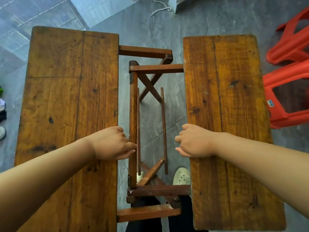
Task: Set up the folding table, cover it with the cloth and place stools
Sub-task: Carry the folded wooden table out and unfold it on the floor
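Note:
The folding table stands partly unfolded below me as two brown wooden panels with a gap between them. My left hand point(111, 143) grips the inner edge of the left panel point(66, 97), fingers curled over the edge. My right hand point(194, 141) grips the inner edge of the right panel point(225, 97) the same way. In the gap, the table's wooden frame point(133, 123) shows crossed legs and rails down to the floor. Two red plastic stools point(289, 91) stand on the floor to the right. No cloth is in view.
Grey tiled floor lies all around. A white cord point(158, 9) runs across the floor at the top. My feet in pale shoes point(182, 176) stand under the frame. Small items and a shoe sit at the left edge point(2, 114).

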